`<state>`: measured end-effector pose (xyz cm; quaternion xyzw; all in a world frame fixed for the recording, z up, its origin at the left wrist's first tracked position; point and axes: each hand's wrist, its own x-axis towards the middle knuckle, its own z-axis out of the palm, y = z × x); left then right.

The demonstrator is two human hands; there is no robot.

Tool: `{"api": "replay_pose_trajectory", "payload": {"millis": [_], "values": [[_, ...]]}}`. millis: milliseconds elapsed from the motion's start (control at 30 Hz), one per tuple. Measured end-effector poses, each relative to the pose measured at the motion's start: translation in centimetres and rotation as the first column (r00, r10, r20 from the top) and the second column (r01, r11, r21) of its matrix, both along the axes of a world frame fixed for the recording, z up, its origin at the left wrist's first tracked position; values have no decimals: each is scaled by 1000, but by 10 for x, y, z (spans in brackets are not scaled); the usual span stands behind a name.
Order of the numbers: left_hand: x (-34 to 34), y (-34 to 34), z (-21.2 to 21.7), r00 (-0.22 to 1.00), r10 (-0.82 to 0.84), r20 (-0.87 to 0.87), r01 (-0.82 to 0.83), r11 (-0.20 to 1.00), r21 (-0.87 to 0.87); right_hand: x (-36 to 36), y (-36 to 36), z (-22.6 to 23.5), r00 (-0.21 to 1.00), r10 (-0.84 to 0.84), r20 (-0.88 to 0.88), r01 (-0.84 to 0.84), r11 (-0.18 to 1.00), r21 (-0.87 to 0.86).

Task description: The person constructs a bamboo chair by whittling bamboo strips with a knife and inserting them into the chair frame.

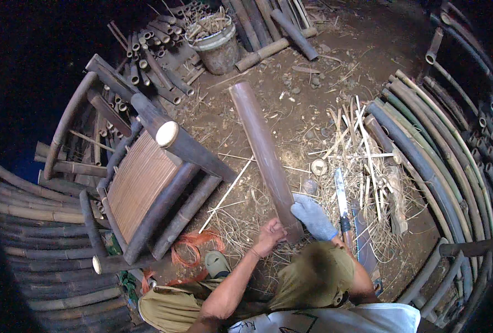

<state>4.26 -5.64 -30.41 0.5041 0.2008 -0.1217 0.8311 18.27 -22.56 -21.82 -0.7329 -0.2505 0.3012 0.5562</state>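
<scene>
At the near end of a long split bamboo slab (pixel 263 150), both hands close on it: the bare left hand (pixel 269 236) pinches the lower left edge, and the right hand (pixel 313 217), in a grey glove, wraps the lower right edge. The slab slants up and away over the dirt floor (pixel 307 66). Just right of the glove a machete (pixel 341 200) lies on a litter of bamboo strips (pixel 357 139). Left of the slab stands a bamboo chair (pixel 146 177), with orange cord (pixel 193 244) near its foot. Beyond are a bucket (pixel 216 41) and cut tubes (pixel 152 50); curved poles (pixel 424 150) are stacked at the right.
</scene>
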Motion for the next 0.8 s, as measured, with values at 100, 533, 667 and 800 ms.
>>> {"api": "replay_pose_trajectory", "payload": {"millis": [100,533,667,800], "values": [[6,-6,21,980,-185,72,159,948,275,-18,0,-30,941,-306,147,306,952,20],[122,92,238,820,283,497,-462,841,283,-79,-38,-11,981,-185,-58,187,981,42],[127,60,261,755,154,637,-511,747,425,-53,-57,-90,770,-311,557,447,886,-123],[115,59,250,700,93,708,-626,556,547,-43,-92,-126,713,-284,641,656,593,-466]]}}
